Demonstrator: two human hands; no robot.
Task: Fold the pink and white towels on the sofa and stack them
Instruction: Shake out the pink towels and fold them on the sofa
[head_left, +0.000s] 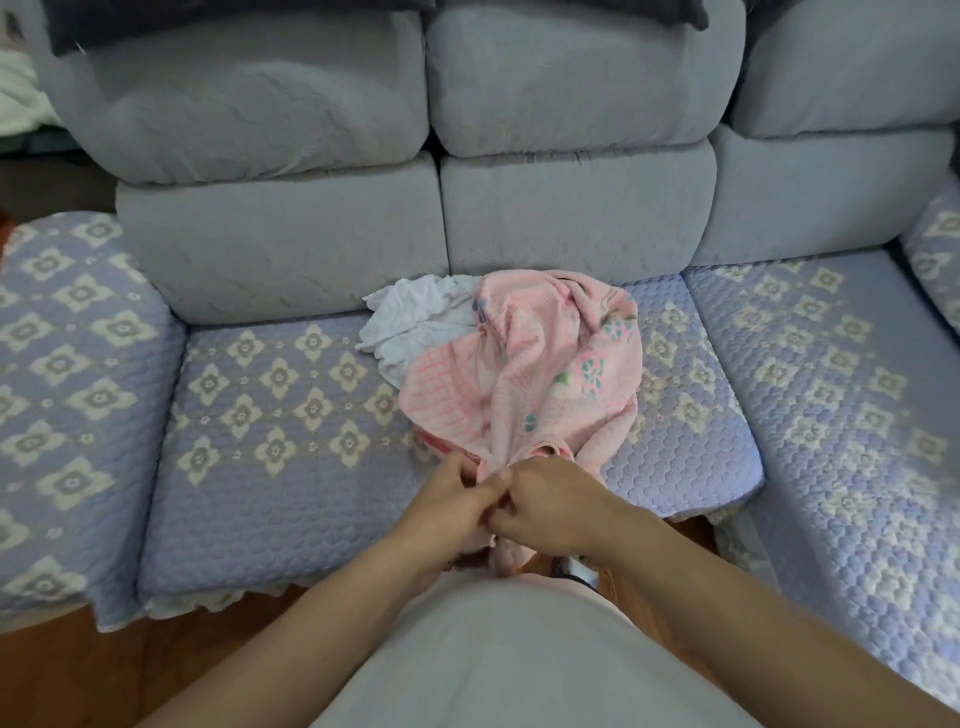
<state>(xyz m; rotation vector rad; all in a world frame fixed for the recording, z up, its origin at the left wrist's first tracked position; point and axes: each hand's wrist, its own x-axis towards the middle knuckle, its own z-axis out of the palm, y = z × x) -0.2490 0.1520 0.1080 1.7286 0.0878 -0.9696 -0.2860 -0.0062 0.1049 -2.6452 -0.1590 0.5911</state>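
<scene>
I have both hands at the near edge of the sofa seat, side by side and touching. My left hand pinches the near end of the pink towel, thumb curled over the cloth. My right hand grips the same bunched end just beside it, fingers curled in. The pink towel lies crumpled on the middle seat cushion, trailing from my hands back toward the backrest, with a bit hanging below my hands over the seat edge. The white towel sits rumpled behind and to its left, partly under the pink one, against the back cushions.
</scene>
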